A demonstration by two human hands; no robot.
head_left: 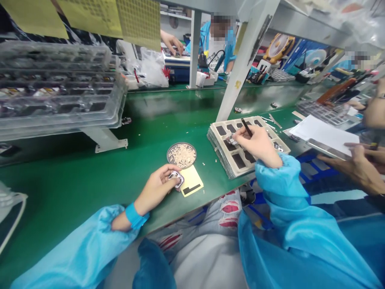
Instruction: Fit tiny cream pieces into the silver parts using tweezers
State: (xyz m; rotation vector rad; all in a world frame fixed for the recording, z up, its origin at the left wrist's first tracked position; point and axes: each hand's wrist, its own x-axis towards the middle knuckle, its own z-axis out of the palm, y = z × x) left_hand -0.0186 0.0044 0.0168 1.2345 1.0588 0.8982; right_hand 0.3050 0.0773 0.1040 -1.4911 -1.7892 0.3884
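My left hand holds a small rounded-square device, like a watch case, between thumb and fingers. It sits at the corner of a yellow paper note bearing a black L-shaped strip. Just behind the note is a round dish of tiny pale and dark bits. My right hand is over a pale compartment tray, gripping a dark pen-like tool. Its fingertips are at a small silvery part in one compartment; whether they pinch it, I cannot tell.
Stacked clear plastic trays stand on a raised shelf at the left. A slanting metal post rises behind the compartment tray. At the right, another person's hands hold a board with white paper. Another person in blue sits across the bench.
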